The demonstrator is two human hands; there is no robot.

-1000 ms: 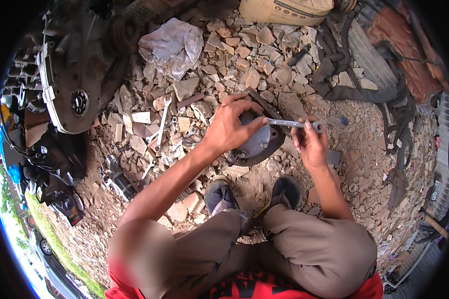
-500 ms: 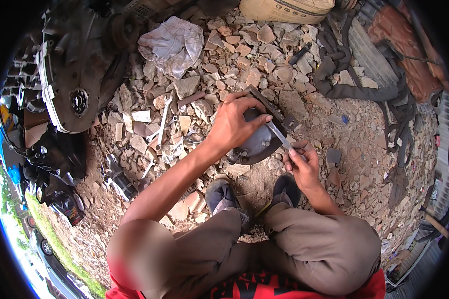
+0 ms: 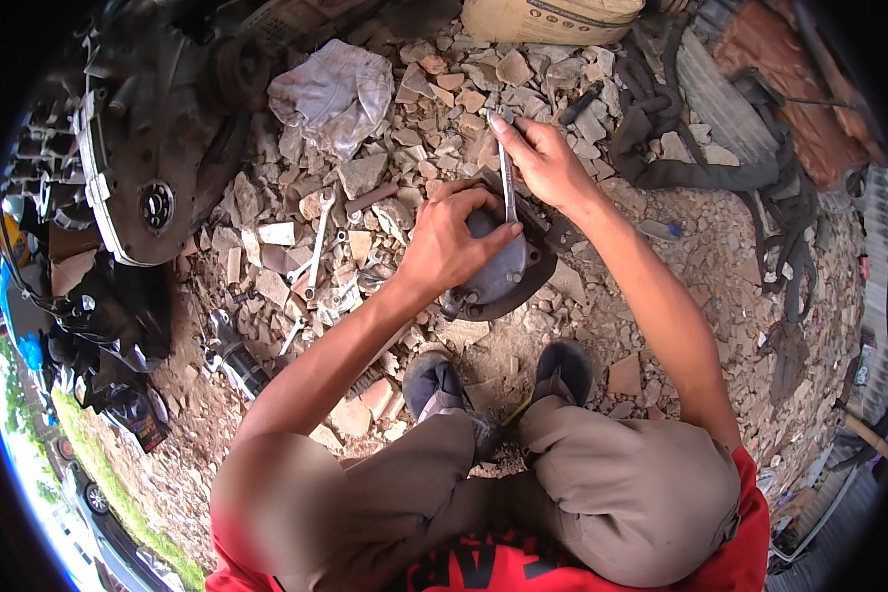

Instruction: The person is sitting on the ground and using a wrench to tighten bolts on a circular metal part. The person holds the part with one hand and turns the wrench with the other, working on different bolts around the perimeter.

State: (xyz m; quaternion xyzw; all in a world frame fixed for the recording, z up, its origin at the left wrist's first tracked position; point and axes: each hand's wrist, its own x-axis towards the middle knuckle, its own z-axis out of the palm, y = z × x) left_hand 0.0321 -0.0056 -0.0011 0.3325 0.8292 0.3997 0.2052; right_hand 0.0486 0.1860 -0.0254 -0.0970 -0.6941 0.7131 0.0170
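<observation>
Crouching over broken stone rubble (image 3: 434, 109), the person works on a round, dark metal cover (image 3: 498, 281) that lies on the ground just ahead of the two shoes (image 3: 562, 370). The left hand (image 3: 449, 242) presses down on the cover's top, fingers curled over its domed middle, closed on it and pinning it in place. The right hand (image 3: 543, 158) is wrapped around the far end of a slim silver wrench (image 3: 506, 178), clamped on its shaft.

The wrench's long axis runs nearly straight away from the person, its near end set down on the cover just beside the left fingertips and its far end up in the right fist. So the cover sits directly under the left hand, which is the nearer of the two, and below and toward the body from the right hand; the tool bridges the gap between them.

The cover looks like cast metal, grey and greasy, with a flat flange and small bolt ears around its rim. The wrench is thin, bright and smooth. The rubble is sharp-edged, tan and pink, dusty. To the left lie several loose wrenches (image 3: 316, 242) among the stones, a crumpled pale rag (image 3: 331, 94) beyond them, and a large grimy engine casing (image 3: 143, 158) at the far left. Dark rubber straps (image 3: 681, 168) lie to the right.
</observation>
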